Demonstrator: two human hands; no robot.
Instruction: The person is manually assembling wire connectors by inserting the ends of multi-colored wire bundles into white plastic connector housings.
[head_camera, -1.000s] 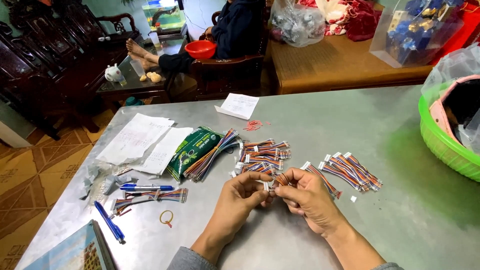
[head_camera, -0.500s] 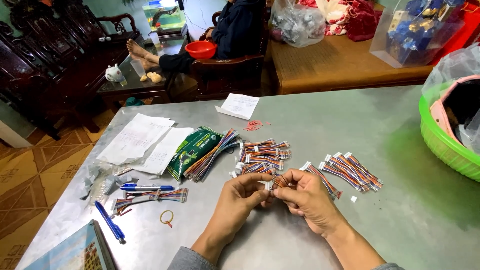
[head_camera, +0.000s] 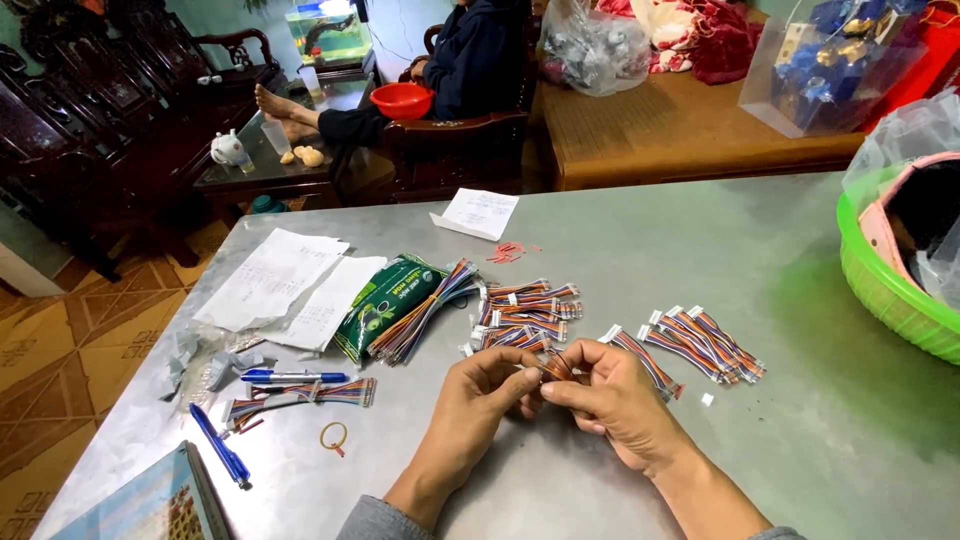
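My left hand and my right hand meet above the grey table, both pinching one small bundle of multicoloured wires between the fingertips. Just beyond the hands lie several bundled wire sets with white connectors. More of these bundles lie to the right of my right hand. A loose bunch of wires rests against a green foil packet to the left.
Paper sheets, two blue pens, a rubber band, another wire bundle and a book corner lie at left. A green basket stands at the right edge. A seated person is beyond the table.
My fingers have shifted slightly on the small wire bundle; the hands stay in the same place. Nothing else on the table has moved.
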